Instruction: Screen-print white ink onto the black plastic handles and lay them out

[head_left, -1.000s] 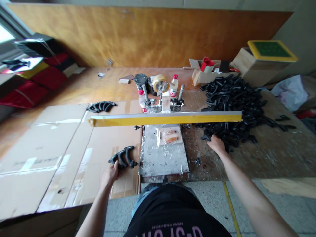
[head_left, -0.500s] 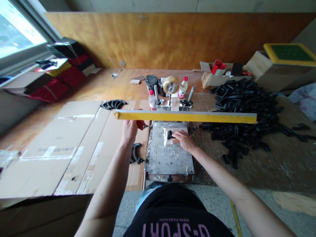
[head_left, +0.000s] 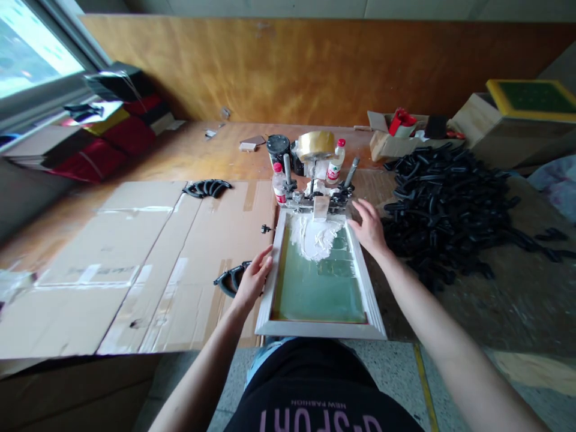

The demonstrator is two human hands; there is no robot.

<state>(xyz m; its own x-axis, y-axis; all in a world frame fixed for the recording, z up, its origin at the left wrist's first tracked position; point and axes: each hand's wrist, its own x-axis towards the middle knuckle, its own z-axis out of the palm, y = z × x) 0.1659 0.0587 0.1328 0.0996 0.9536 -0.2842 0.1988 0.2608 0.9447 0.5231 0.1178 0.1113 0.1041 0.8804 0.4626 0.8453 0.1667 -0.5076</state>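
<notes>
- Two bare hands flank the frame [head_left: 319, 329]: left hand [head_left: 255, 279] at its left rail, clamped or merely touching, cannot tell; right hand [head_left: 369, 225] near the far right corner, fingers loosely apart.
- Frame lies flat; white paste [head_left: 317, 237] gathered at far end, near half bare.
- Black pieces [head_left: 207, 189] set out on cardboard [head_left: 153, 252]: few. Heap [head_left: 445, 204] on right: large; judged, most remain.

You have a daylit window [head_left: 40, 48] at ten o'clock, brown wooden panel [head_left: 279, 72] at twelve before pale wall [head_left: 315, 8], speckled floor [head_left: 396, 375] at five.
</notes>
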